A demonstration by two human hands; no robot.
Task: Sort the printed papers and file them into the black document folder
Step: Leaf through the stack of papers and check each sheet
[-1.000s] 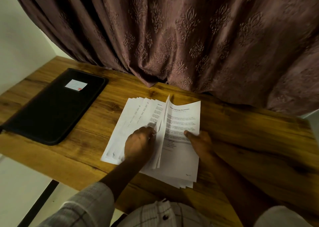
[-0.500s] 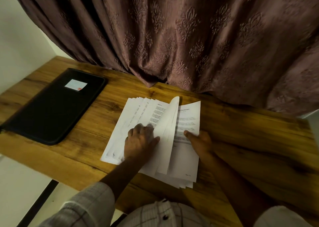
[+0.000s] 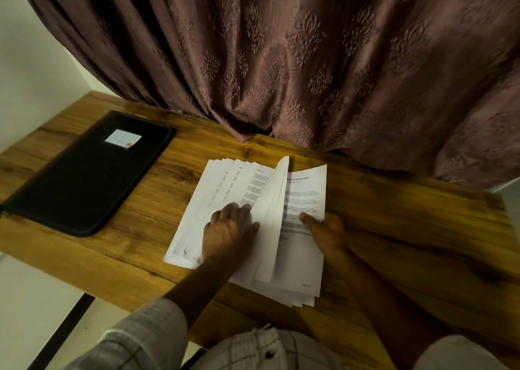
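The printed papers lie in front of me on the wooden table (image 3: pixel 408 229): a fan of sheets (image 3: pixel 225 184) on the left and a stack (image 3: pixel 304 257) with a headed page on top on the right. Between them a few sheets (image 3: pixel 270 215) stand half turned, leaning to the left. My left hand (image 3: pixel 225 231) lies spread on the fanned sheets, its thumb against the leaning ones. My right hand (image 3: pixel 326 231) holds the stack's right edge, thumb on the top page, fingers hidden. The black document folder (image 3: pixel 84 178) lies zipped and flat at the far left, apart from both hands.
A heavy brown patterned curtain (image 3: pixel 309 60) hangs along the table's back edge, right behind the papers. The folder carries a small white label (image 3: pixel 123 138). The table's near edge runs just below the papers, with pale floor to the left.
The upright sheet has swung over to the left and more sheets follow it. My left hand went from pinching its edge to lying flat on the fan. The right hand stayed put.
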